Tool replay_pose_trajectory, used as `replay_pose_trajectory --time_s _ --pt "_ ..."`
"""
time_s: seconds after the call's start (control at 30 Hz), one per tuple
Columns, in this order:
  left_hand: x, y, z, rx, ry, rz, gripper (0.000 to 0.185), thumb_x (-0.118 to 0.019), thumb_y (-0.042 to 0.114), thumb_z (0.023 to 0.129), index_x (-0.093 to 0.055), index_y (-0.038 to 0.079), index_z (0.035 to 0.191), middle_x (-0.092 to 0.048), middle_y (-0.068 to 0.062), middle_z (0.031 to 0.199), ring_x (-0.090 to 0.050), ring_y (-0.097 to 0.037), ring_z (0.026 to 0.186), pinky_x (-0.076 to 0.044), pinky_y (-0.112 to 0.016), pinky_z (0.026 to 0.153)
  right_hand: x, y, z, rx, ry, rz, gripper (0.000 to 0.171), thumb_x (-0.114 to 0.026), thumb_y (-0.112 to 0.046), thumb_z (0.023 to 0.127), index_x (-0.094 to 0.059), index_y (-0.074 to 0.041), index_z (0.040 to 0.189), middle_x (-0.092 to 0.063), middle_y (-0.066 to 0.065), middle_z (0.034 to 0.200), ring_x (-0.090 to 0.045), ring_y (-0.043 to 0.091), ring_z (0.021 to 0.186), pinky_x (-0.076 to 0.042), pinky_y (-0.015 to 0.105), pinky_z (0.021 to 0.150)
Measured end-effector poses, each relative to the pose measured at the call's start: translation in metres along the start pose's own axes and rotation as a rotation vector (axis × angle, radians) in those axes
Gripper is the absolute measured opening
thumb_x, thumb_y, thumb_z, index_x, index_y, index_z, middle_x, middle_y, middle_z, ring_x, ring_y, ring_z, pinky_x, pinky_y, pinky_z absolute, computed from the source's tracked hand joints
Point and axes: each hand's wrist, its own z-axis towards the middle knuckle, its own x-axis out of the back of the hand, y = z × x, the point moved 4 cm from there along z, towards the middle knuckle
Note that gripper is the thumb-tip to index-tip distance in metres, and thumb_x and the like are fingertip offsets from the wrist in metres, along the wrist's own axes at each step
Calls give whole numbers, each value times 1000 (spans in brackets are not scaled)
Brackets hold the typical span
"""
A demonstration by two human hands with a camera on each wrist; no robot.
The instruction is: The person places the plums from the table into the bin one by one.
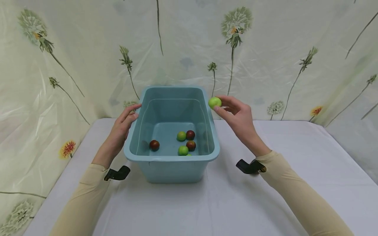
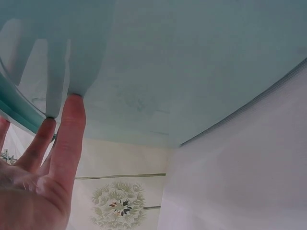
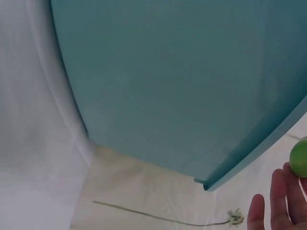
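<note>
A light blue plastic tub stands on the table between the two hands. My right hand pinches a small round green fruit between thumb and fingers, level with the tub's right rim. In the right wrist view that green fruit shows at the right edge beside the fingers. My left hand rests at the tub's left rim with its fingers extended; the left wrist view has its fingertips against the outer wall. On the tub floor lie dark red fruits and green fruits, one partly hidden by the front rim.
A white cloth covers the table. Behind it hangs a pale sheet printed with dandelions, close to the tub's far end. Each wrist carries a black camera mount.
</note>
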Motion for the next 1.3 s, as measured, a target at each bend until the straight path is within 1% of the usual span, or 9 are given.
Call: replay_pose_trajectory --time_s 0.23,0.53,0.67,0.73,0.83,0.93,1.13,1.3 --pt "0 -1 0 9 5 1 48 -48 45 102 -42 30 147 -46 -10 136 -48 -29 120 -47 -38 88 -9 -7 8 37 -50 -13 32 -67 -1 92 -64 4 123 -66 14 114 -61 17 101 -46 34 86" --pt "-1 -2 0 2 -1 2 49 -48 45 102 -41 31 148 -45 -10 138 -47 -28 122 -42 -44 94 -20 -17 16 31 -111 -53 33 -68 -2 92 -63 4 124 -65 14 114 -60 15 101 -46 36 88" --pt "-1 -2 1 6 2 6 49 -49 46 101 -42 32 148 -45 -10 138 -48 -29 121 -44 -41 91 -25 -16 20 28 -149 -74 33 -68 -3 91 -64 3 123 -65 13 114 -58 15 102 -44 39 89" --pt "-1 -2 1 8 3 5 49 -49 47 101 -42 32 147 -45 -9 138 -48 -28 121 -46 -40 90 -28 -10 23 33 -170 -80 33 -70 -4 91 -65 0 123 -65 11 113 -58 15 102 -44 42 90" --pt "0 -2 1 11 6 4 49 -49 46 101 -42 32 147 -44 -10 138 -49 -28 120 -47 -38 88 -33 2 27 46 -199 -101 33 -72 -8 90 -66 -5 123 -66 7 111 -58 15 103 -44 46 90" --pt "0 -3 1 16 9 6 49 -49 47 101 -42 32 147 -45 -10 137 -49 -29 119 -48 -37 86 -36 11 30 59 -223 -125 34 -74 -14 90 -67 -11 123 -67 1 110 -58 13 102 -45 47 89" --pt "0 -2 1 17 11 6 49 -48 48 101 -42 33 147 -45 -9 138 -49 -29 119 -48 -38 86 -46 12 31 92 -295 -166 33 -74 -26 90 -69 -16 121 -67 -7 110 -59 11 100 -44 44 89" --pt "1 -2 0 14 9 5 50 -48 47 101 -42 32 148 -44 -10 137 -49 -29 120 -47 -39 87 -58 9 32 102 -384 -251 33 -73 -34 90 -69 -19 120 -68 -10 105 -59 8 98 -43 41 90"
